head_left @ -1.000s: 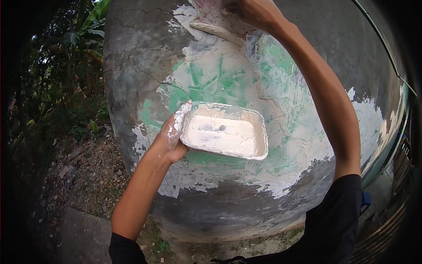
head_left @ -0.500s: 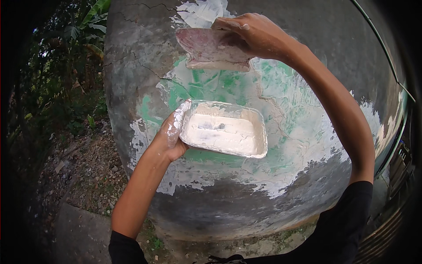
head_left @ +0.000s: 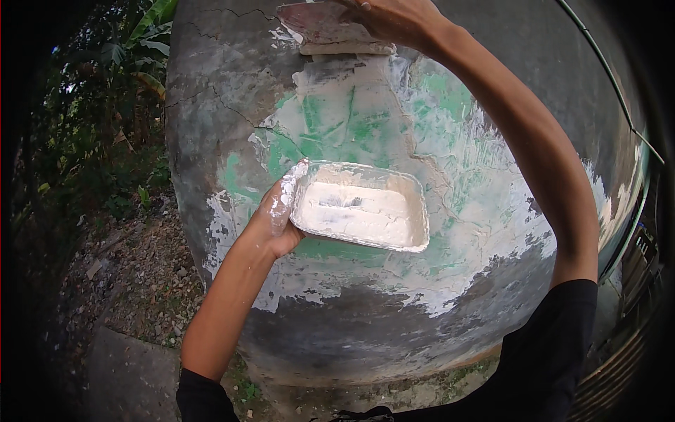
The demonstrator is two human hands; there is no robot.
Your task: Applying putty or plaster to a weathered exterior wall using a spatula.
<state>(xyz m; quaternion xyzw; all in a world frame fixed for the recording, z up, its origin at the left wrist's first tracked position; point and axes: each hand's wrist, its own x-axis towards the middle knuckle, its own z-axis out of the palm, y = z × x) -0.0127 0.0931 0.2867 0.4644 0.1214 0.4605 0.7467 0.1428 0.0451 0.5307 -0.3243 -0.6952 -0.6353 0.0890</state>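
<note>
My left hand (head_left: 279, 211), smeared with white paste, grips the left side of a clear rectangular plastic tub (head_left: 424, 218). Off-white wall putty (head_left: 358, 218) covers the tub's floor, with a few dark streaks where the bottom shows through. At the top edge of the view, my right hand (head_left: 394, 20) is closed round a wide, flat putty scraper (head_left: 323, 24) with a pinkish, smeared blade. The scraper's lower edge carries a ridge of putty and lies at the wall (head_left: 337, 126); whether it touches is hard to tell. Part of my right hand is cut off by the frame.
Patches of white and green coating spread over the grey wall, and cracks run through its upper left. A thin green pipe (head_left: 605, 63) runs down the right side. Stony ground (head_left: 133, 281) and leafy plants (head_left: 105, 105) lie to the left, beside a concrete slab (head_left: 133, 373).
My right hand has moved the scraper up the wall, leaving a fresh pale putty streak below it. My left hand and the tub have hardly moved.
</note>
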